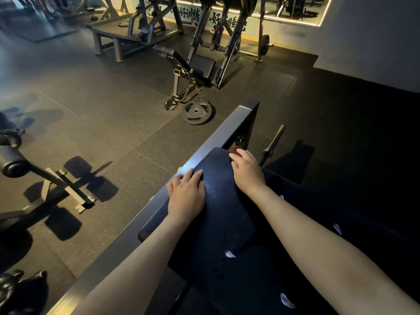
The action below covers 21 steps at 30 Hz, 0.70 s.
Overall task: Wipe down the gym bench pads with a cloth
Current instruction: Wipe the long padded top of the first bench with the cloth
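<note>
L hand point(186, 196) flat on bench pad point(218, 201), fingers straight; R hand point(247, 172) loose, far end.

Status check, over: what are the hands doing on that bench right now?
Left hand flat on bench pad, left edge. Right hand resting at far end. Cloth not clearly in view. Frame rail close along pad's left side.

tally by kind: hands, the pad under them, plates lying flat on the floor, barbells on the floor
hands: 2, left hand and right hand
pad: 1
plate: 1
barbell: 1
total: 5
</note>
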Each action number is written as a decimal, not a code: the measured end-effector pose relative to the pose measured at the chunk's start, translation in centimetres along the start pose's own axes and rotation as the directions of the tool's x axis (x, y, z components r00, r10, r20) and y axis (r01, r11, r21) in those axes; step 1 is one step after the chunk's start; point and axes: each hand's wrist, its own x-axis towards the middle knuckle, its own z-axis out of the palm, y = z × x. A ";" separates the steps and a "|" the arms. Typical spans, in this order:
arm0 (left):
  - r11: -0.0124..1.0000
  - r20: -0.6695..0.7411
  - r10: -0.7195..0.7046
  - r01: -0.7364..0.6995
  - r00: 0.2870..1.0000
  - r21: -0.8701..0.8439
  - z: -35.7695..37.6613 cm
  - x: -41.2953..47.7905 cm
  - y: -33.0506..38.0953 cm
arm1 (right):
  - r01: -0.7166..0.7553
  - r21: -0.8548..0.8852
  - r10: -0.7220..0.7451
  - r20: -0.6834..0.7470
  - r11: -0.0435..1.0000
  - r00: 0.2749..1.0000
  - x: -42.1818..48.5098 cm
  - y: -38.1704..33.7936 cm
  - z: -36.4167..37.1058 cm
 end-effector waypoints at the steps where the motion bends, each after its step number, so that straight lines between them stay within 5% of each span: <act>1: 1.000 -0.002 0.007 -0.007 1.000 0.010 0.1 0.1 0.0 | -0.021 0.011 0.021 -0.009 1.000 1.000 0.1 -0.5 0.3; 6: 1.000 -0.004 0.016 -0.016 1.000 -0.026 0.4 2.4 0.9 | 0.230 0.088 -0.240 0.134 0.969 0.961 0.2 -3.3 1.7; 12: 0.998 -0.010 0.047 -0.047 0.999 -0.048 1.3 4.4 1.1 | -0.050 0.103 0.047 0.034 0.993 0.998 3.3 -1.4 0.6; 21: 0.983 -0.063 0.048 -0.058 0.997 -0.173 0.9 4.2 0.8 | 0.152 0.081 -0.158 0.066 0.985 0.985 2.0 -2.4 1.5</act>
